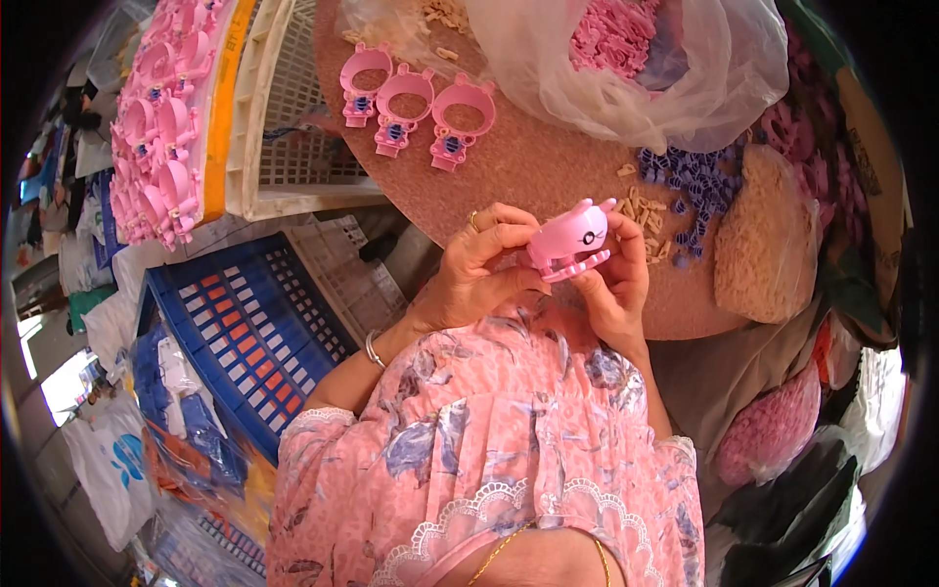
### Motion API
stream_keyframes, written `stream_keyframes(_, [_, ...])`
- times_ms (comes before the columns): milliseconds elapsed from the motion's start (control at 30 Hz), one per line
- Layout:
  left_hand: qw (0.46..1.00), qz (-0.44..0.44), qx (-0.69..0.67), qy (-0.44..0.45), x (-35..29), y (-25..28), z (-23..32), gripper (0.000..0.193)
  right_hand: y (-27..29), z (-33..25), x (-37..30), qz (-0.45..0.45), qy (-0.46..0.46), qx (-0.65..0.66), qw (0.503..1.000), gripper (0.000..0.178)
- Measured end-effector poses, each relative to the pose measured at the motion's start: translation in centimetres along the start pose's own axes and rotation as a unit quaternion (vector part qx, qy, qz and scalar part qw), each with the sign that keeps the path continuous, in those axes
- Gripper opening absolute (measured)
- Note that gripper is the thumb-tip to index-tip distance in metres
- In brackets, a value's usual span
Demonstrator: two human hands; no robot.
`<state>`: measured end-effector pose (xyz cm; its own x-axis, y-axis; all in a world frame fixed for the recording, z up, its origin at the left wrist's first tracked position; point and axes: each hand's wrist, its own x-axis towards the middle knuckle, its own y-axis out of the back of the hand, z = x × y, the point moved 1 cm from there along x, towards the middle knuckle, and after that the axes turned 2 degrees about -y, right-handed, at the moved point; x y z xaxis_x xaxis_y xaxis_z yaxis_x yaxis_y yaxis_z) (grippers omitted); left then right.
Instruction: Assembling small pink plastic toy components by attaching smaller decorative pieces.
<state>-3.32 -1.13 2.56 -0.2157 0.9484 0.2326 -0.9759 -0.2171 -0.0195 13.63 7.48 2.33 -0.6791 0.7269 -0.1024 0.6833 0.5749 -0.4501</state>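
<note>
Between my two hands, above the near edge of the counter (533, 161), is a pink animal-shaped piece (559, 238) with two small ears, a dark eye and a striped strip along its underside; my left hand (489, 256) pinches its left end, fingers bent over thumb, while my right hand (618, 289) pinches the other end, thumb below and fingers behind. The counter is brown, speckled and curved at its edge; ahead and to the left of my left hand, three pink ring-shaped pieces (393, 149) with blue details lie side by side on it. Beyond my hands a clear plastic bag (729, 83) stands open around a heap of pink parts (614, 39); just right of my right hand lie loose beige bits (641, 213), then a scatter of blue parts (693, 186), then a bulging bag of beige pieces (765, 245). Far left of my left hand, a tray of pink pieces (161, 147) with an orange edge sits by a white slatted crate (303, 201); nearer, beside my left forearm, a blue crate (245, 338) tilts; down to my right hangs a bag of pink pieces (771, 430).
</note>
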Motion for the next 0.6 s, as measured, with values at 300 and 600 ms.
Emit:
stream_keyframes(300, [0.997, 0.045, -0.050, -0.024, -0.1, 0.3, -0.5, 0.037, -0.7, -0.7, 0.5, 0.000, 0.018, -0.042, 0.999, 0.060])
stream_keyframes(600, [0.966, 0.004, -0.241, 0.094, -0.4, -0.7, -0.5, 0.033, 0.1, -0.9, 0.8, -0.072, 0.067, 0.031, 0.995, 0.055])
